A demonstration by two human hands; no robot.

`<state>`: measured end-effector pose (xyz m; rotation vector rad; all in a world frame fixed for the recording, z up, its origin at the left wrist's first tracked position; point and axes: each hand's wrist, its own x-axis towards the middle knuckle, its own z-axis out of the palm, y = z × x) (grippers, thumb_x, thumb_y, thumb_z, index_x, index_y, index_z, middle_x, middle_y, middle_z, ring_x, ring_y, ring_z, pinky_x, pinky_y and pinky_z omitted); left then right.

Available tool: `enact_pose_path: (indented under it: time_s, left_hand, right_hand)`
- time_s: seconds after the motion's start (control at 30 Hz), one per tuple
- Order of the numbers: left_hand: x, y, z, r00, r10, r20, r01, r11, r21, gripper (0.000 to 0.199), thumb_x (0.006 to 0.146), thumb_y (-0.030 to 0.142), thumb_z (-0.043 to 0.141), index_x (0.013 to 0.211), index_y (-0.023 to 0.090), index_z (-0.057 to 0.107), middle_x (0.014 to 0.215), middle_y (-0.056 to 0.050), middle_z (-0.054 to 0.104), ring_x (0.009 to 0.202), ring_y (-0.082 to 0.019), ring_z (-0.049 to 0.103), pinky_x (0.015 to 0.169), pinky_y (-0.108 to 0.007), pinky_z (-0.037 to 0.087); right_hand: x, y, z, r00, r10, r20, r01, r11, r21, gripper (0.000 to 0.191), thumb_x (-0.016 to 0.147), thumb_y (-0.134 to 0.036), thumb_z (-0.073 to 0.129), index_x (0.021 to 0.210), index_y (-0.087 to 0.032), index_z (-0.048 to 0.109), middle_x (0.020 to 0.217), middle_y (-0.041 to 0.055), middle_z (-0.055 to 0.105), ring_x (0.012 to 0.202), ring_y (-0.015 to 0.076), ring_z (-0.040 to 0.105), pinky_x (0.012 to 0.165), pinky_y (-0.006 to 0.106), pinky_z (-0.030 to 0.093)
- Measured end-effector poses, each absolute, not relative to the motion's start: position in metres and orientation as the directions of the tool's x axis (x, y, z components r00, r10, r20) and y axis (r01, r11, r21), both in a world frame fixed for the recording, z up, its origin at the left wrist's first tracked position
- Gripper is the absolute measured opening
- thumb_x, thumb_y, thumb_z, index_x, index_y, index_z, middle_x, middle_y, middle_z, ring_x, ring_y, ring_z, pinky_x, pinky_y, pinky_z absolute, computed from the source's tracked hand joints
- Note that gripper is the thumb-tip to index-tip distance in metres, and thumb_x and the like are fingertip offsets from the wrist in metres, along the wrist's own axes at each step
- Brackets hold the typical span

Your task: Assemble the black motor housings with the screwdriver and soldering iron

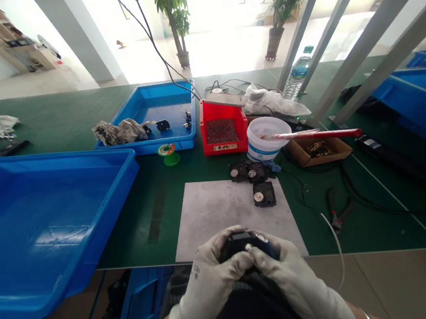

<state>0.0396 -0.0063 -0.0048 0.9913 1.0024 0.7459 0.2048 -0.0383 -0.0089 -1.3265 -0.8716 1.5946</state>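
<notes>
Both my hands wear whitish gloves and meet at the near edge of the table. Between them is a black plastic part [240, 243], with a small silvery piece showing near my thumbs. My left hand [222, 262] wraps its left side, and my right hand [280, 259] grips its right side; the gloves cover much of it. Just beyond lies a grey-white sheet [211, 210]. On it sits a square black mechanism [264, 194] with a white round disc. Two similar black mechanisms [248, 171] stand side by side at the sheet's far edge.
A large blue tray [121, 189] fills the left side. Behind are a smaller blue tray [143, 149], a solder spool [169, 155], a red bin [227, 147] of small brown pieces and a white tub [263, 146]. Pliers [336, 212], cables and a cardboard box [312, 159] lie right.
</notes>
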Motion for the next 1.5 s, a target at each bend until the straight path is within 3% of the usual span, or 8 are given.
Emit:
enact_pose_path:
  time_s: [0.2, 0.3, 0.43, 0.5, 0.6, 0.83, 1.2, 1.5]
  left_hand:
    - [0.036, -0.012, -0.018, 0.461, 0.815, -0.351, -0.219, 0.487, 0.845, 0.062, 0.081, 0.041, 0.087, 0.137, 0.028, 0.062, 0.139, -0.007, 0.07, 0.133, -0.03, 0.061, 0.111, -0.039, 0.05]
    - [0.036, -0.014, -0.015, 0.451, 0.772, -0.448, -0.189, 0.574, 0.797, 0.056, 0.083, 0.039, 0.084, 0.134, 0.027, 0.063, 0.127, -0.006, 0.073, 0.112, -0.025, 0.07, 0.096, -0.034, 0.056]
    - [0.036, -0.011, -0.01, 0.456, 0.746, -0.486, -0.135, 0.597, 0.791, 0.048, 0.081, 0.03, 0.08, 0.126, 0.021, 0.067, 0.104, -0.004, 0.072, 0.083, -0.017, 0.068, 0.074, -0.026, 0.056]
    - [0.037, -0.01, -0.012, 0.486, 0.73, -0.481, -0.132, 0.605, 0.785, 0.047, 0.084, 0.032, 0.076, 0.128, 0.021, 0.066, 0.107, -0.006, 0.072, 0.083, -0.018, 0.068, 0.068, -0.025, 0.055]
    - [0.037, -0.012, -0.018, 0.525, 0.718, -0.457, -0.101, 0.586, 0.804, 0.05, 0.09, 0.039, 0.072, 0.137, 0.023, 0.062, 0.109, -0.007, 0.073, 0.076, -0.017, 0.068, 0.06, -0.024, 0.053]
    - [0.03, -0.013, -0.022, 0.467, 0.82, -0.331, -0.031, 0.39, 0.92, 0.052, 0.086, 0.033, 0.074, 0.136, 0.023, 0.067, 0.136, -0.01, 0.07, 0.13, -0.034, 0.062, 0.108, -0.042, 0.052]
    - [0.031, -0.011, -0.02, 0.438, 0.838, -0.324, 0.137, 0.294, 0.946, 0.055, 0.082, 0.016, 0.061, 0.137, 0.021, 0.064, 0.141, -0.009, 0.069, 0.133, -0.032, 0.062, 0.117, -0.046, 0.046]
    - [0.032, -0.008, -0.008, 0.434, 0.838, -0.331, 0.195, 0.272, 0.942, 0.057, 0.08, 0.023, 0.062, 0.136, 0.018, 0.063, 0.141, -0.011, 0.069, 0.135, -0.033, 0.061, 0.118, -0.047, 0.045]
  right_hand:
    - [0.22, -0.024, -0.017, -0.17, 0.941, -0.292, -0.117, -0.314, -0.942, 0.058, 0.088, -0.072, 0.069, 0.107, -0.017, 0.077, 0.092, 0.0086, 0.078, 0.089, 0.0264, 0.073, 0.079, 0.034, 0.058]
    - [0.236, -0.027, -0.024, -0.013, 0.971, -0.24, 0.074, -0.238, -0.968, 0.074, 0.093, -0.083, 0.046, 0.104, -0.017, 0.077, 0.074, 0.0067, 0.073, 0.07, 0.0245, 0.071, 0.061, 0.032, 0.056]
    - [0.243, -0.036, -0.013, 0.131, 0.991, 0.008, 0.462, -0.054, -0.885, 0.045, 0.107, -0.051, 0.04, 0.106, -0.021, 0.074, 0.081, 0.0058, 0.074, 0.066, 0.0201, 0.07, 0.06, 0.03, 0.052]
    - [0.24, -0.037, -0.001, 0.054, 0.974, 0.219, 0.631, 0.137, -0.764, 0.023, 0.1, -0.032, 0.052, 0.106, -0.021, 0.072, 0.084, 0.0055, 0.075, 0.071, 0.0204, 0.072, 0.067, 0.031, 0.053]
    - [0.234, -0.036, 0.01, -0.044, 0.922, 0.384, 0.729, 0.292, -0.619, 0.018, 0.089, -0.018, 0.058, 0.102, -0.021, 0.069, 0.079, 0.0038, 0.073, 0.068, 0.0202, 0.071, 0.068, 0.032, 0.053]
    - [0.234, -0.036, 0.002, -0.15, 0.859, 0.49, 0.735, 0.428, -0.525, 0.02, 0.096, -0.012, 0.054, 0.108, -0.023, 0.066, 0.095, 0.0064, 0.08, 0.079, 0.0229, 0.075, 0.08, 0.039, 0.055]
    - [0.234, -0.034, 0.008, -0.22, 0.843, 0.491, 0.754, 0.466, -0.462, 0.017, 0.097, -0.013, 0.056, 0.109, -0.022, 0.064, 0.088, 0.0033, 0.079, 0.072, 0.0224, 0.071, 0.069, 0.036, 0.052]
    - [0.236, -0.035, 0.009, -0.221, 0.844, 0.488, 0.754, 0.466, -0.463, 0.018, 0.096, -0.013, 0.058, 0.109, -0.022, 0.065, 0.09, 0.0033, 0.079, 0.074, 0.0216, 0.071, 0.073, 0.036, 0.051]
